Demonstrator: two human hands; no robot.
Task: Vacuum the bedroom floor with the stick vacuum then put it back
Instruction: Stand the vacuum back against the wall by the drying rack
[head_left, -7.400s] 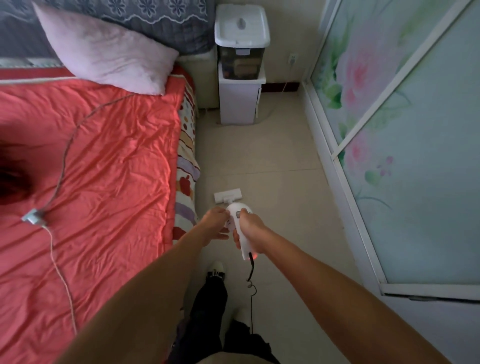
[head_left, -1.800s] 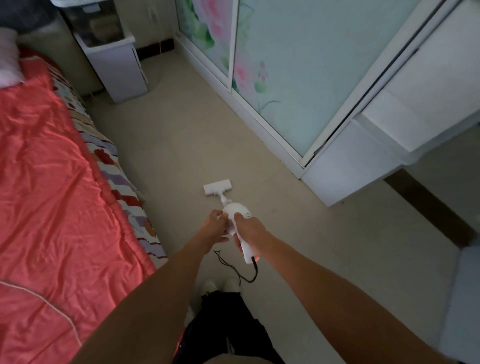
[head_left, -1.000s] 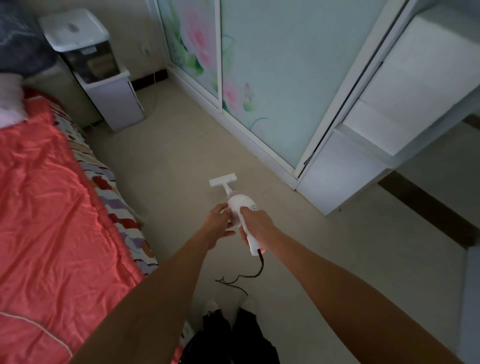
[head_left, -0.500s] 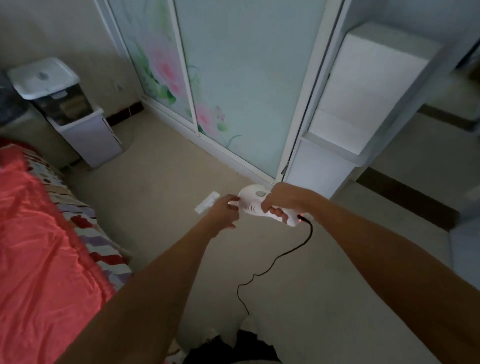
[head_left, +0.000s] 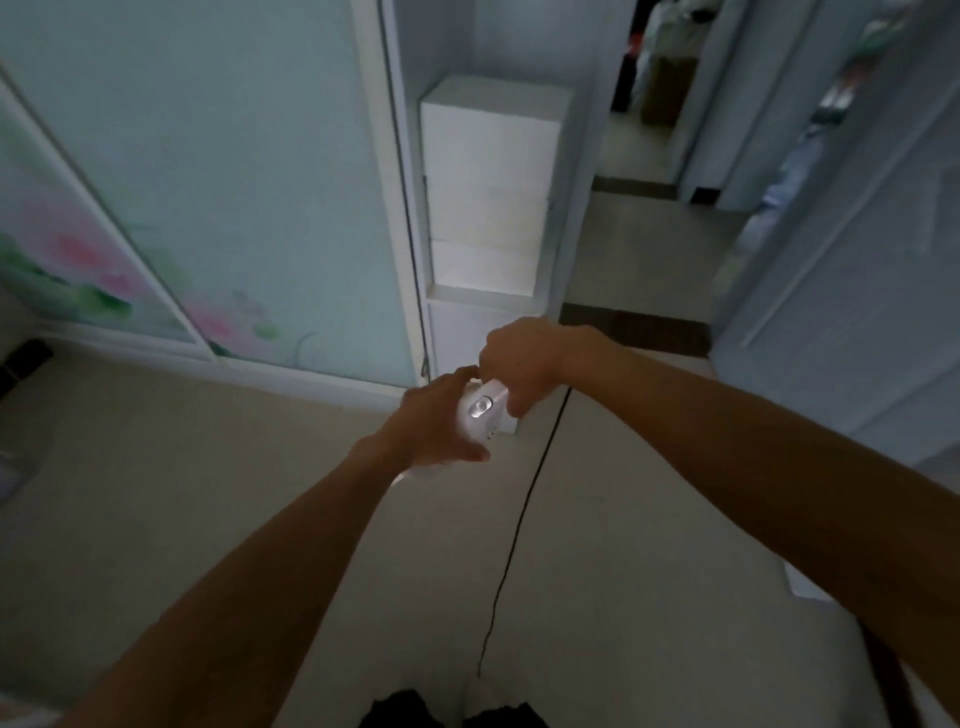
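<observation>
White vacuum (head_left: 480, 415) clasped in both grips, left (head_left: 434, 423) and right (head_left: 519, 364); vacuuming apparently finished, stowing needed next.

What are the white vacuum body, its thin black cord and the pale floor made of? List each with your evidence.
White vacuum body: looks like glossy moulded plastic; smooth rounded shell with a bright highlight.
Thin black cord: probably rubber or plastic-sheathed cable; matte, hanging in a soft curve.
Pale floor: likely glazed tile or stone; flat, uniform beige with faint sheen, though blur hides any joints.

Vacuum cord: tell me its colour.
Black. The cord hangs from the white vacuum down to the floor, clearest in the head view.
</observation>
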